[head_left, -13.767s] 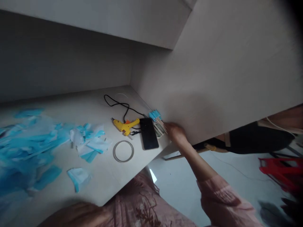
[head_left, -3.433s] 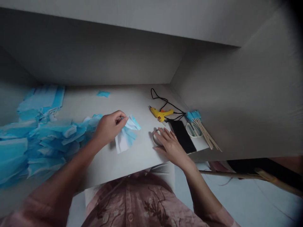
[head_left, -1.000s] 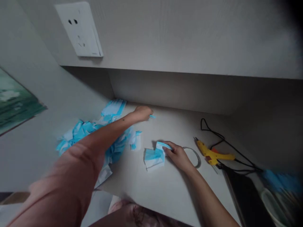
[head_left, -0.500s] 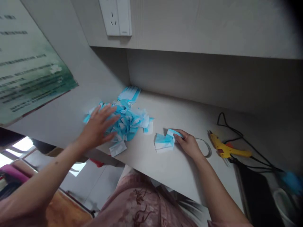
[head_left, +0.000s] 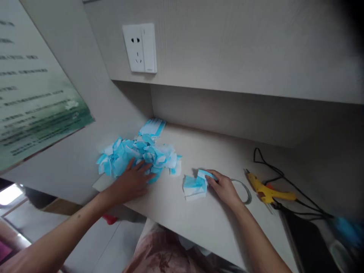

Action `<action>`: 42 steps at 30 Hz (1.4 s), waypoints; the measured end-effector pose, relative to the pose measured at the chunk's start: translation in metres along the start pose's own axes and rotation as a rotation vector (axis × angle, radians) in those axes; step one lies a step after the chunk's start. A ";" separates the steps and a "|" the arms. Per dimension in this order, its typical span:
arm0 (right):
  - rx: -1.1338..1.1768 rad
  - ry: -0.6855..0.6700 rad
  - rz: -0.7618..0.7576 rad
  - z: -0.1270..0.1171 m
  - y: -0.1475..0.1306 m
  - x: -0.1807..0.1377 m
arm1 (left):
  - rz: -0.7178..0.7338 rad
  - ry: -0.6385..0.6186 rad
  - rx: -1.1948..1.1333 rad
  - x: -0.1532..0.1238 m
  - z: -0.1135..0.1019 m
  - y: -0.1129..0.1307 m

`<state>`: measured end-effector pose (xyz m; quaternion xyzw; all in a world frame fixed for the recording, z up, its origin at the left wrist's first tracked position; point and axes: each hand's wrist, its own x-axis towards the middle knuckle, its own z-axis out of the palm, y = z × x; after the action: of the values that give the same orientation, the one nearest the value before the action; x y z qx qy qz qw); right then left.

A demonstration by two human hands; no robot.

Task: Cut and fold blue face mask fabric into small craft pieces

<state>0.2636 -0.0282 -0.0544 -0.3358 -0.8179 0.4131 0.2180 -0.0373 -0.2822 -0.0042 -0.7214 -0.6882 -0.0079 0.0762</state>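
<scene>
Just below the frame's centre, my right fingers pinch the piece; at left, my left fingers are spread at the pile. One careless sweep could push some of it off the tabletop.

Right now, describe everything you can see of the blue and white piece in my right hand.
The piece looks like thin, soft sheet material, creased and folded, with blue and white areas. Your right hand pinches its upper right end; the rest fans left, low over the tabletop. Whether it touches down is unclear.
</scene>
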 end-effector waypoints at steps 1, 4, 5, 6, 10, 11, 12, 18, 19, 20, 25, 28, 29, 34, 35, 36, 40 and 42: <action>0.040 0.027 0.016 -0.001 -0.002 0.000 | 0.034 0.035 -0.040 0.005 -0.012 0.008; 0.169 0.150 0.060 -0.005 -0.010 -0.001 | 0.034 0.366 -0.181 0.040 -0.040 0.037; 0.206 0.185 0.057 -0.006 -0.013 -0.001 | 0.045 0.481 -0.268 0.057 -0.044 0.047; 0.235 0.211 0.047 -0.007 -0.016 -0.003 | 0.054 0.558 -0.377 0.076 -0.045 0.056; 0.303 0.246 -0.033 -0.010 -0.025 -0.007 | 0.038 0.329 -0.981 0.155 -0.015 0.093; 0.325 0.257 -0.047 -0.010 -0.026 -0.006 | 0.035 0.225 -1.132 0.170 -0.003 0.103; 0.344 0.276 -0.050 -0.011 -0.025 -0.006 | 0.033 0.137 -1.257 0.183 0.009 0.112; 0.468 0.380 -0.032 -0.011 -0.020 -0.002 | -0.173 0.096 -1.316 0.194 0.052 0.131; 0.488 0.391 -0.030 -0.010 -0.020 -0.002 | -0.210 0.073 -1.276 0.192 0.053 0.130; 0.510 0.396 -0.025 -0.010 -0.019 -0.002 | -0.214 0.063 -1.272 0.190 0.054 0.129; 0.650 0.470 0.014 -0.010 -0.016 0.000 | -0.252 0.029 -1.342 0.189 0.050 0.130; 0.716 0.516 0.032 -0.011 -0.014 0.002 | -0.279 -0.018 -1.367 0.191 0.046 0.132; 0.732 0.525 0.036 -0.012 -0.013 0.002 | -0.294 -0.028 -1.372 0.191 0.044 0.132; 0.764 0.537 0.034 -0.012 -0.014 0.002 | -0.404 0.016 -1.435 0.184 0.035 0.129; 0.778 0.543 0.031 -0.013 -0.015 0.001 | -0.418 0.027 -1.446 0.183 0.034 0.128; 0.786 0.552 0.035 -0.013 -0.015 0.001 | -0.436 0.036 -1.474 0.183 0.035 0.126; 0.835 0.526 0.068 -0.014 -0.016 0.002 | -0.543 0.106 -1.399 0.191 0.045 0.112; 0.843 0.498 0.086 -0.013 -0.017 0.002 | -0.476 0.195 -1.176 0.195 0.049 0.103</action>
<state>0.2644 -0.0274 -0.0331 -0.3404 -0.4878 0.6242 0.5065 0.0706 -0.0872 -0.0402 -0.4663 -0.7000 -0.4663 -0.2741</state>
